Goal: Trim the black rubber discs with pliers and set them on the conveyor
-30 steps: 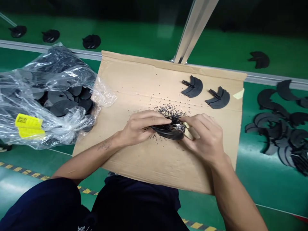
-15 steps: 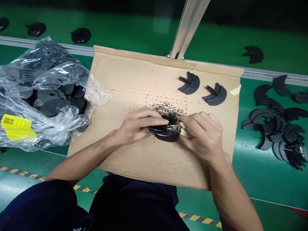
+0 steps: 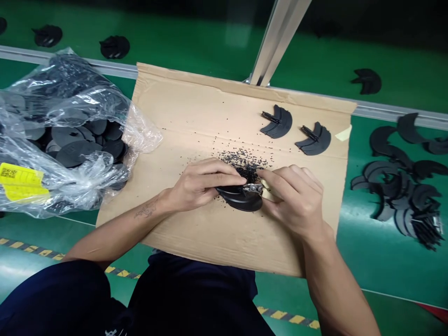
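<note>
Head view: a black plastic piece (image 3: pixel 241 198) is gripped between both hands over a cardboard sheet (image 3: pixel 196 112).

The piece is pinched by the left hand (image 3: pixel 196 186) at its left edge, while a small metal tool (image 3: pixel 252 187) is clasped in the closed right hand (image 3: pixel 297 200) and pressed to its top. Black shavings (image 3: pixel 241 161) are scattered just beyond the fingers. Two trimmed pieces (image 3: pixel 296 130) are laid farther off, and a clear bag of parts (image 3: pixel 66 135) is seen well left of the left hand.

Tool handle is hidden inside the right hand (image 3: pixel 294 198); black part (image 3: pixel 241 198) half covered by left hand (image 3: pixel 198 184); bag (image 3: pixel 52 135) cut off at left edge.
</note>
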`<state>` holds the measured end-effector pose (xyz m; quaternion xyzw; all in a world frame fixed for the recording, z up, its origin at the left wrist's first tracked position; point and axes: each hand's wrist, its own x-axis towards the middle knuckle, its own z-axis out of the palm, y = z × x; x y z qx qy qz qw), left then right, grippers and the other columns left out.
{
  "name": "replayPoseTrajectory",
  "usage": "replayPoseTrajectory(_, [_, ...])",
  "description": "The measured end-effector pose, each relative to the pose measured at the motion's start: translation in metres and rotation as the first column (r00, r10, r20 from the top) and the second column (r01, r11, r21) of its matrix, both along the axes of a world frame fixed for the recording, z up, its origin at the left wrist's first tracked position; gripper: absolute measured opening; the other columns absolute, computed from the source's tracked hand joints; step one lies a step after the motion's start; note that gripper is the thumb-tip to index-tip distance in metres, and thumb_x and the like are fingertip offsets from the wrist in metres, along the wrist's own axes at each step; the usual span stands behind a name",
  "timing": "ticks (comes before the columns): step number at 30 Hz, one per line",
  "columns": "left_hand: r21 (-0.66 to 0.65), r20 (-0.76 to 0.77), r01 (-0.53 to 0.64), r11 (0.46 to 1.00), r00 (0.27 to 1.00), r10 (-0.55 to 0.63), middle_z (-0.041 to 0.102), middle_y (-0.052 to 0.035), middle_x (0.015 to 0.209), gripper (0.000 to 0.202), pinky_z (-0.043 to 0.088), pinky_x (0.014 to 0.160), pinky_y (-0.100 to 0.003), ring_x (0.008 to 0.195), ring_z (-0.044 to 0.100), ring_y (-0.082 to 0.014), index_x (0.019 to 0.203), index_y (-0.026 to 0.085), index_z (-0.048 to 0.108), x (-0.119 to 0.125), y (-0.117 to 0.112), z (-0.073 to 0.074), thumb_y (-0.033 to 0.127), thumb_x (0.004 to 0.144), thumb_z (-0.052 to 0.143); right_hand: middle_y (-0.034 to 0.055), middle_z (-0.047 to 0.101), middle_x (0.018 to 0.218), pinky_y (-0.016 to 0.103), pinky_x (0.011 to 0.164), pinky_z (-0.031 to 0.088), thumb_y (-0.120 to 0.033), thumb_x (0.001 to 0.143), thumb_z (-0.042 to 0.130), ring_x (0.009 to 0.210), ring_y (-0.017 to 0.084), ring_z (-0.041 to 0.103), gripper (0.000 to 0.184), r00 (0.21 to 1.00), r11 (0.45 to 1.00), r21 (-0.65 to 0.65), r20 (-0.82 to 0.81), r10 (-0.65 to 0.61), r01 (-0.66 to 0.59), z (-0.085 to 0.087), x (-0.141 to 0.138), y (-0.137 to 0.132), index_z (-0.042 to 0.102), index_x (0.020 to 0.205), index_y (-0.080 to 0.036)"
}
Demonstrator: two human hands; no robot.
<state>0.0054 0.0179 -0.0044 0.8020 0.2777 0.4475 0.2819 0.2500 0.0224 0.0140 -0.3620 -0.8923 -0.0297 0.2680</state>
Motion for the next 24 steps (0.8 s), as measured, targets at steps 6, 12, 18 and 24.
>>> replayPoseTrajectory(6, [-0.014, -0.004, 0.013, 1.000, 1.000, -0.013, 0.076, -0.0081, 0.108, 0.036, 0.060, 0.084, -0.027, 0.099, 0.072, -0.0144, 0.118, 0.021, 0.071, -0.0008, -0.0009, 0.0009, 0.001, 0.090, 0.059, 0.0026, 0.067, 0.072, 0.030, 0.063, 0.038, -0.014, 0.093, 0.056, 0.066, 0.014, 0.054, 0.019, 1.000, 0.999, -0.039, -0.007, -0.017, 0.016, -0.0011, -0.0002, -0.0029, 0.069, 0.106, -0.016])
replayPoseTrajectory(12, [0.013, 0.008, 0.013, 1.000, 1.000, -0.013, 0.078, -0.0076, 0.107, 0.038, 0.060, 0.085, -0.027, 0.097, 0.073, -0.0143, 0.119, 0.021, 0.072, 0.0002, -0.0010, -0.0023, 0.000, 0.090, 0.058, 0.0020, 0.066, 0.071, 0.030, 0.061, 0.038, -0.010, 0.090, 0.056, 0.064, 0.015, 0.054, 0.024, 0.997, 0.999, 0.005, 0.058, -0.041, 0.041, 0.0011, -0.0001, -0.0059, 0.068, 0.110, -0.017])
replayPoseTrajectory(18, [0.005, 0.000, 0.023, 1.000, 1.000, -0.023, 0.077, -0.0076, 0.108, 0.039, 0.060, 0.085, -0.028, 0.097, 0.073, -0.0141, 0.122, 0.022, 0.070, 0.0001, -0.0009, -0.0051, 0.003, 0.090, 0.061, 0.0010, 0.069, 0.073, 0.028, 0.062, 0.041, -0.013, 0.092, 0.057, 0.065, 0.014, 0.059, 0.017, 0.998, 0.997, -0.071, 0.059, -0.030, 0.034, 0.0039, 0.0006, -0.0089, 0.069, 0.104, -0.018])
replayPoseTrajectory(24, [0.002, -0.048, -0.052, 0.999, 0.997, 0.052, 0.075, -0.0054, 0.099, 0.035, 0.057, 0.078, -0.026, 0.090, 0.069, -0.0129, 0.122, 0.022, 0.069, -0.0005, 0.0010, -0.0036, 0.012, 0.089, 0.068, 0.0027, 0.068, 0.075, 0.029, 0.065, 0.042, -0.016, 0.094, 0.054, 0.068, 0.015, 0.059, 0.019, 0.994, 0.982, -0.156, 0.017, -0.108, 0.109, -0.0024, 0.0047, -0.0025, 0.070, 0.103, -0.018])
